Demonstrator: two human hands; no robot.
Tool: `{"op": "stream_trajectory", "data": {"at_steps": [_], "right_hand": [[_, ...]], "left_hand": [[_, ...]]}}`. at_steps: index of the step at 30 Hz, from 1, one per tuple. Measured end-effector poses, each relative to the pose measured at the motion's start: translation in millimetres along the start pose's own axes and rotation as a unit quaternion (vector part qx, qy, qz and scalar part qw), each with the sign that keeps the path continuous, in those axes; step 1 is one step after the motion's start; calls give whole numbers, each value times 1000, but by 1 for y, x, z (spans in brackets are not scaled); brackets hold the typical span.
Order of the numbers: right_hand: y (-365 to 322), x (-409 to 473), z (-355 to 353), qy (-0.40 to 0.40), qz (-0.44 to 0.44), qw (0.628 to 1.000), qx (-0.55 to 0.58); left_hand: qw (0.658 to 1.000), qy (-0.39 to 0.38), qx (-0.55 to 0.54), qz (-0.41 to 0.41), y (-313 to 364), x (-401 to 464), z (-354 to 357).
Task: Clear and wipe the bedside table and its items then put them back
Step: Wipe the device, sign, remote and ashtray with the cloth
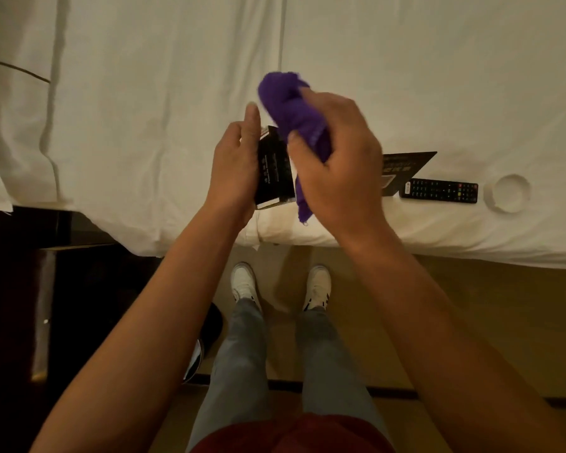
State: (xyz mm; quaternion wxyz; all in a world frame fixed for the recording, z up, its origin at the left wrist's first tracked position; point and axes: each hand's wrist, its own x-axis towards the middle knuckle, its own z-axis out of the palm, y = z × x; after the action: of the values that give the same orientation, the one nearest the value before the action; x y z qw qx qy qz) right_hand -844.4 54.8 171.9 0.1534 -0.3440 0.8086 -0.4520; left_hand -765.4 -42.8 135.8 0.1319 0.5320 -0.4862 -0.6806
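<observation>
The bed, covered in a white sheet, fills the upper half of the view, with its near edge running across the middle. A dark piece of furniture occupies the lower left, beside the bed; its top surface cannot be made out. The person stands at the bed edge in grey trousers and white shoes on a tan floor. Both forearms extend forward over the mattress. The right hand grips a bunched purple cloth, fingers and thumb curled around it, with a tail of the cloth hanging below the hand. The left hand holds a black box with white print, thumb and fingers clamped on its sides; the cloth touches the upper right part of the box. On the sheet to the right lies a black card, partly hidden by the right hand. A black remote control lies just beside the card's near corner. A white round ashtray sits on the sheet to the right of the remote, close to it but apart.
</observation>
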Motion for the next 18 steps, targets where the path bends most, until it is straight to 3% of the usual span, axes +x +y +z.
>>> {"op": "stream_trajectory", "data": {"at_steps": [4,8,11,15,18], "right_hand": [[5,-13,9,-42,0,998,-52],[14,-47,8,-36,26,998,-41],[24,-76,5,-61,51,996,-40],[41,-90,2,-43,82,995,-37],[52,-84,5,-27,134,991,5]], "left_hand": [[998,20,-56,7,-4,10,1],[982,69,-158,-81,-13,17,-2],[970,87,-176,-147,-26,19,-7],[956,54,-205,-203,-35,15,-9],[939,-17,-276,-206,-31,15,5]]}}
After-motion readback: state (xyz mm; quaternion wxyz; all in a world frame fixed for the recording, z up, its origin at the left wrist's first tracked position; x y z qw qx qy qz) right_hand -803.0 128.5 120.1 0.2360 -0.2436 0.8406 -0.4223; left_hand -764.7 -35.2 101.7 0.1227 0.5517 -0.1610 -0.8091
